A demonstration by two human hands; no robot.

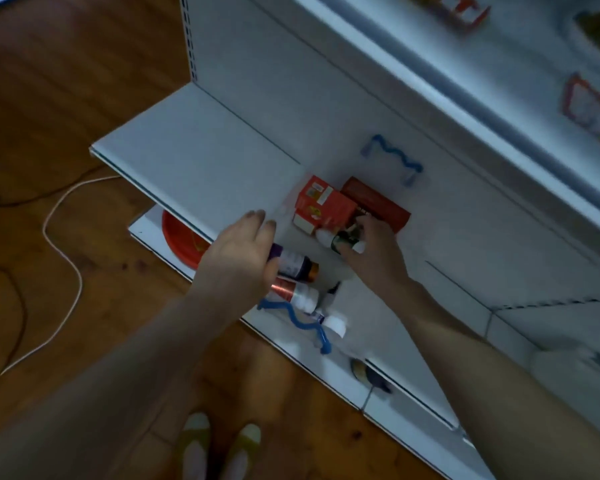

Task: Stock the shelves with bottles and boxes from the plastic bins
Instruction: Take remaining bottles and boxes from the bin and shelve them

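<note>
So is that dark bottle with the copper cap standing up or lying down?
Lying down: the dark bottle stretches sideways from under the left hand, its copper cap pointing right.

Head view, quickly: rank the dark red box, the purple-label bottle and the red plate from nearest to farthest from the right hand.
1. The dark red box: at the fingertips of the right hand, which holds a small green-label bottle.
2. The purple-label bottle: to the left, partly under the left hand.
3. The red plate: far left, beneath the shelf.
</note>
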